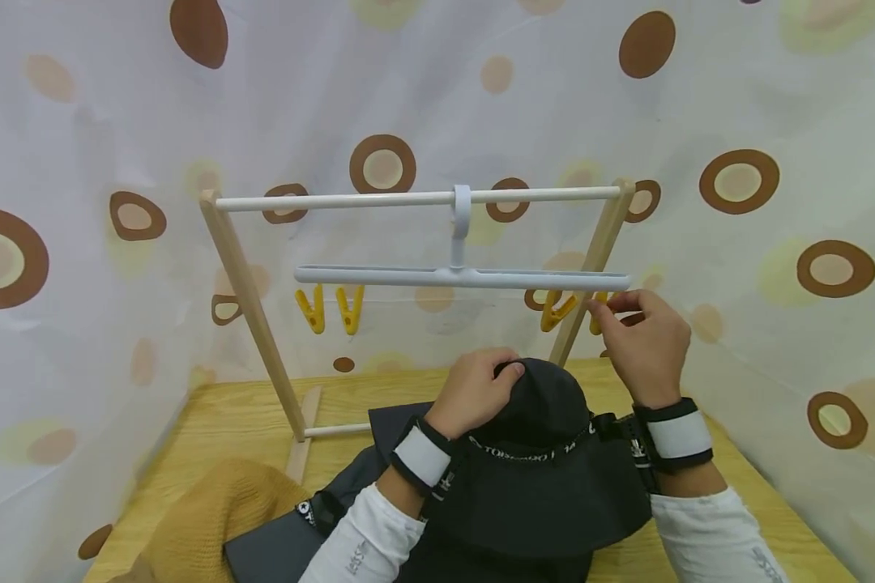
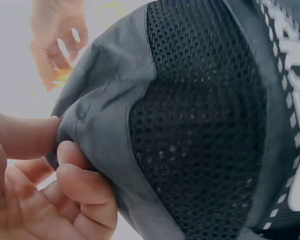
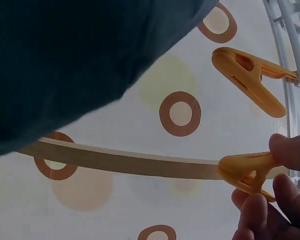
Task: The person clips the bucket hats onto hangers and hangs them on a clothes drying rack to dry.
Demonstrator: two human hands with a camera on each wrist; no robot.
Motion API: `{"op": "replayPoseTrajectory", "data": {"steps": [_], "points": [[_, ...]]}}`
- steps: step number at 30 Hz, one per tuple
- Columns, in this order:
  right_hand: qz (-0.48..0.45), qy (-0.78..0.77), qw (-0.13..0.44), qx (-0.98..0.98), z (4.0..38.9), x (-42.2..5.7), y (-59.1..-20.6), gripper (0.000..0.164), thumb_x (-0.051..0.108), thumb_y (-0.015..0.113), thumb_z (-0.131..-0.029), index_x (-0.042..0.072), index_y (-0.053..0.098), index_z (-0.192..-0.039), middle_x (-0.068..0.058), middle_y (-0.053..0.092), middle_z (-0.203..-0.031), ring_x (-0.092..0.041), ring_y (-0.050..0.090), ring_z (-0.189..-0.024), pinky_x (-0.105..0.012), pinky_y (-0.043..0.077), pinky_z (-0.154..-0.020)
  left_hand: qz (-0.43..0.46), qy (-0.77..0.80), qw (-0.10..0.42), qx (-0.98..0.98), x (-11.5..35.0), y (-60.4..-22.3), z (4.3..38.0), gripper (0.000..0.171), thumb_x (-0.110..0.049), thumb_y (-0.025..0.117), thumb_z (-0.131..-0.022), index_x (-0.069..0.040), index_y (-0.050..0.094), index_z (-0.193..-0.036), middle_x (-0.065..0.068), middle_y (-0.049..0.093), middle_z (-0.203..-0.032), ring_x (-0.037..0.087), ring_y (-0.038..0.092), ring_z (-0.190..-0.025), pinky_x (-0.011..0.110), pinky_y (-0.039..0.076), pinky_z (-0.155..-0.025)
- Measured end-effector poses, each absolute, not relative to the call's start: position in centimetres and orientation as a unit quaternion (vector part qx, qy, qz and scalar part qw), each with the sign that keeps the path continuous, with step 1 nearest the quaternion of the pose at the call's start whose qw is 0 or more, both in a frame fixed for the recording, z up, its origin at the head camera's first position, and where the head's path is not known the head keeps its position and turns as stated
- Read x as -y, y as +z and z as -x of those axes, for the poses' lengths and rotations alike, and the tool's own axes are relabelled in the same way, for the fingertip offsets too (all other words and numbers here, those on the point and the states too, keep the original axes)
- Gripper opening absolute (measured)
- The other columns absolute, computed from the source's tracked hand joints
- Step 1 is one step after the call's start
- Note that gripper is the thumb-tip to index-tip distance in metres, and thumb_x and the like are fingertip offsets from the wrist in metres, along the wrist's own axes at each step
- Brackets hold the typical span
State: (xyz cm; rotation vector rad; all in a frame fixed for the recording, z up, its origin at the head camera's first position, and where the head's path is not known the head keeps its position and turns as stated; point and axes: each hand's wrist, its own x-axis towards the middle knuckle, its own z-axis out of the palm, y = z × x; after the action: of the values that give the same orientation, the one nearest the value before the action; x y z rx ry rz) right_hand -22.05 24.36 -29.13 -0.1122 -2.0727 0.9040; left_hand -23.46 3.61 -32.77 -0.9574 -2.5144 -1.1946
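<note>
Spotted backdrop (image 1: 437, 81) behind hanger (image 1: 457, 278); beneath it your left hand (image 1: 477, 390) pinches black hat (image 1: 543, 405), likely for support, your right hand (image 1: 647, 344) a yellow clip (image 3: 238, 165).

head view evenly lit; left wrist backdrop (image 2: 12, 60) overexposed, right dim.

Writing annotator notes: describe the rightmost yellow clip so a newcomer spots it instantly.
Find the wooden rack and the white hanger hooked over its top rail. Yellow clips sit under the hanger, two toward each end. Target clip: outermost at the right, the only one pinched by the right hand.
</note>
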Motion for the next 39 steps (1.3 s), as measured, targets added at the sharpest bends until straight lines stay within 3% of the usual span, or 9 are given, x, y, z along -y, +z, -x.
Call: {"op": "replayPoseTrajectory", "data": {"steps": [3,10,15,20,25,30,32,35,39], "points": [[0.057,0.386,0.405,0.827,21.7,-24.1,-29.0,0.040,0.029,0.076,-0.087,-0.004,0.062,-0.105,-0.022,0.071,-0.095,0.019,0.047,-0.061,-0.009,0.041,-0.048,0.328,-0.406,0.105,0.847,-4.4,-32.6,24.9,0.023,-0.017,0.052,-0.102,-0.007,0.074,-0.104,0.009,0.075,-0.099,0.023,0.069,-0.089,0.030,0.053,-0.078],[0.051,0.430,0.364,0.824,20.6,-24.1,-28.5,0.055,0.025,0.074,-0.089,0.001,0.055,-0.135,-0.024,0.069,-0.106,0.019,0.052,-0.063,-0.009,0.046,-0.052,0.357,-0.401,0.116,0.836,-6.5,-32.4,27.0,0.026,-0.018,0.051,-0.104,-0.007,0.071,-0.117,0.008,0.072,-0.116,0.021,0.068,-0.106,0.029,0.053,-0.092],[0.038,0.429,0.376,0.821,20.1,-24.4,-28.2,0.046,0.021,0.076,-0.088,0.000,0.064,-0.128,-0.020,0.070,-0.097,0.016,0.054,-0.065,-0.010,0.045,-0.053,0.367,-0.407,0.106,0.830,-8.1,-32.2,28.0,0.027,-0.017,0.050,-0.104,-0.009,0.067,-0.123,0.007,0.070,-0.114,0.018,0.066,-0.096,0.023,0.049,-0.081],[0.046,0.448,0.358,0.818,19.7,-24.1,-28.0,0.046,0.023,0.077,-0.088,0.001,0.066,-0.126,-0.016,0.070,-0.098,0.013,0.056,-0.069,-0.008,0.047,-0.059,0.364,-0.430,0.093,0.821,-9.6,-32.7,28.7,0.019,-0.019,0.057,-0.101,-0.008,0.067,-0.113,0.006,0.066,-0.096,0.014,0.057,-0.083,0.019,0.041,-0.074],[0.043,0.459,0.349,0.816,18.9,-23.7,-27.6,0.039,0.023,0.077,-0.088,0.000,0.069,-0.119,0.007,0.067,-0.092,0.011,0.059,-0.075,-0.007,0.048,-0.065,0.398,-0.436,0.145,0.794,-10.5,-32.8,28.7,0.016,-0.020,0.059,-0.100,-0.006,0.067,-0.105,0.009,0.056,-0.084,0.017,0.053,-0.076,0.019,0.036,-0.072],[0.029,0.461,0.347,0.816,18.2,-23.2,-27.2,0.037,0.024,0.076,-0.088,0.000,0.070,-0.116,0.022,0.061,-0.086,0.009,0.061,-0.077,-0.008,0.049,-0.067,0.426,-0.448,0.182,0.765,-10.6,-32.6,28.6,0.019,-0.015,0.057,-0.101,-0.004,0.068,-0.113,0.012,0.066,-0.098,0.021,0.063,-0.090,0.016,0.045,-0.083],[0.030,0.460,0.343,0.818,18.0,-23.1,-27.1,0.038,0.025,0.076,-0.088,0.000,0.070,-0.116,0.019,0.062,-0.089,0.008,0.061,-0.077,-0.008,0.049,-0.068,0.428,-0.461,0.154,0.762,-10.5,-32.6,28.6,0.018,-0.016,0.056,-0.102,-0.003,0.067,-0.110,0.011,0.063,-0.088,0.019,0.061,-0.083,0.014,0.044,-0.078],[0.037,0.458,0.339,0.821,17.8,-22.9,-26.9,0.038,0.025,0.075,-0.089,0.000,0.069,-0.117,0.011,0.063,-0.093,0.007,0.060,-0.077,-0.008,0.049,-0.069,0.433,-0.479,0.089,0.758,-10.2,-32.7,28.4,0.018,-0.017,0.056,-0.102,-0.002,0.065,-0.101,0.006,0.045,-0.073,0.016,0.047,-0.069,0.018,0.034,-0.068],[0.042,0.459,0.339,0.820,17.8,-22.7,-26.9,0.037,0.023,0.074,-0.090,0.000,0.068,-0.118,0.000,0.066,-0.099,0.006,0.059,-0.077,-0.008,0.048,-0.069,0.433,-0.506,0.011,0.746,-9.6,-32.7,28.4,0.018,-0.017,0.056,-0.102,-0.002,0.064,-0.101,0.002,0.040,-0.071,0.012,0.041,-0.067,0.020,0.033,-0.067]]}}
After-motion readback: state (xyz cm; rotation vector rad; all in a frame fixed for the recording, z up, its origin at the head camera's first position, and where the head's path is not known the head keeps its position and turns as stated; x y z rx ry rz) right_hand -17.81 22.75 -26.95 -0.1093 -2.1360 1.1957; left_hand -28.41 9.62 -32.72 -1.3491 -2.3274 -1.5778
